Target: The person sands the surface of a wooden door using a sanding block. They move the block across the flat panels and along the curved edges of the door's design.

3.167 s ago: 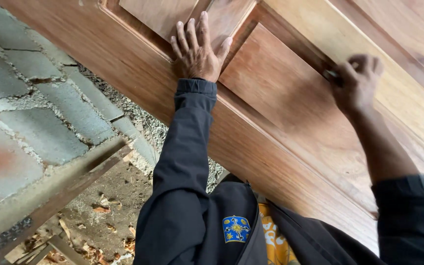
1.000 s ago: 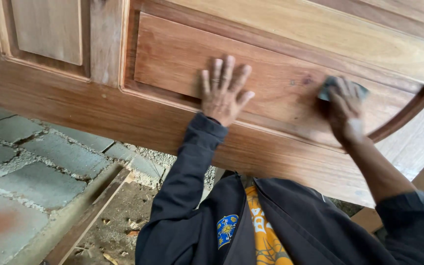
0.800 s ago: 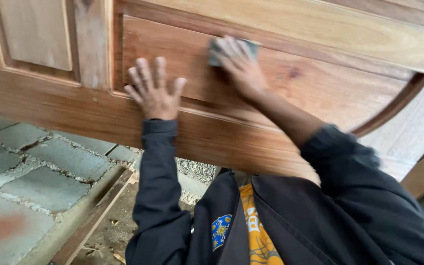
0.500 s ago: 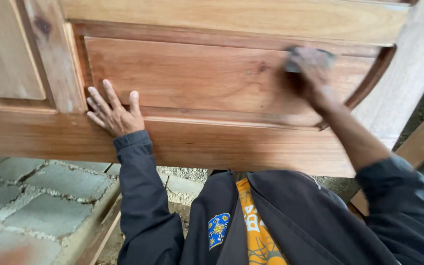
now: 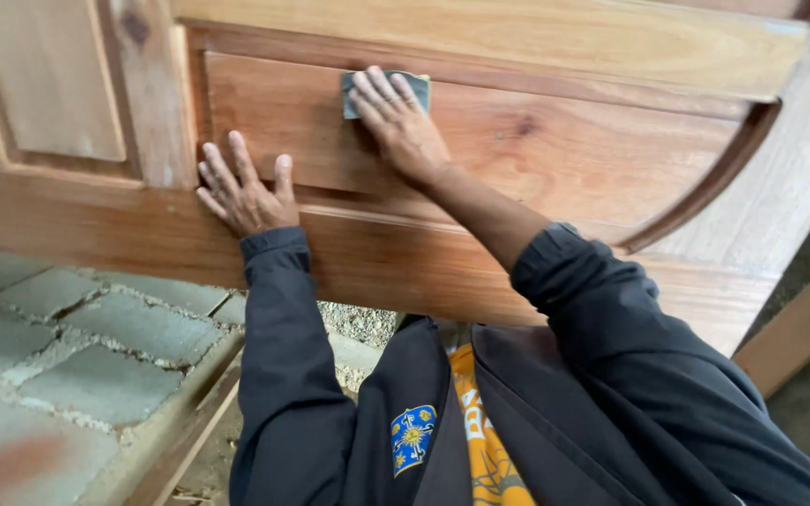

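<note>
Wooden door panel, grey sanding pad flat under right hand, left hand spread open alongside.

Hands: two, both the person's own; the left hand lies flat with fingers spread, the right hand presses down just up and to the right of it.
Grey rectangular sanding pads: one, under the right hand's fingers.
Reddish-brown wooden panelled doors: one, beneath both hands.
Raised door panels: two in view; a wide one with a curved end under the right hand, a paler upright one left of the left hand.
Dark long sleeves: two, one on each arm.
Grey paving blocks: several, below and left of the left hand; exact count unclear.
Loose wooden battens: one, below the left sleeve.
</note>
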